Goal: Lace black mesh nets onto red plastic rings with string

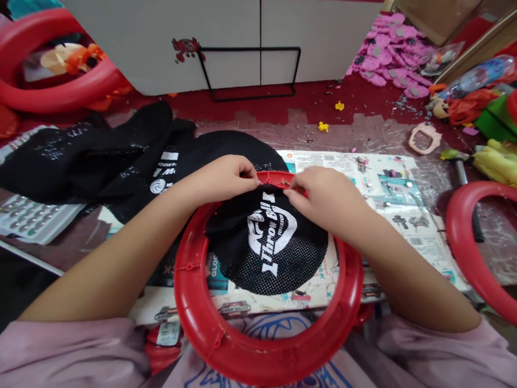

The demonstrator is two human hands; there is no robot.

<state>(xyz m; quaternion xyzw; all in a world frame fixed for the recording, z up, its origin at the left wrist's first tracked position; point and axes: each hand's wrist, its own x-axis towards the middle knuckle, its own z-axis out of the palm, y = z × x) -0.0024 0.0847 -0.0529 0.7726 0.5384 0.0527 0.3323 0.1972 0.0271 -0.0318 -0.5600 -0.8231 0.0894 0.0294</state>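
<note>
A red plastic ring (189, 269) leans from the worktop's front edge toward my lap, its ribbed inner side facing me. Across its opening lies a round black mesh net (299, 264) printed "Throw Ball" in white. At the ring's far edge my left hand (226, 175) pinches the net's top edge between thumb and finger. Just to its right, my right hand (319, 188) pinches the same edge, fingers bent over the red rim. Small metallic bits sit on the rim between my fingertips; I cannot make out what they are.
More black mesh nets (121, 156) are heaped at the left, by a white tray (36, 215). Printed cardboard (388, 188) covers the worktop. Red rings (464, 231) flank me on both sides. A hammer (462, 175), pink parts (388, 48) and a bottle (480, 75) lie right.
</note>
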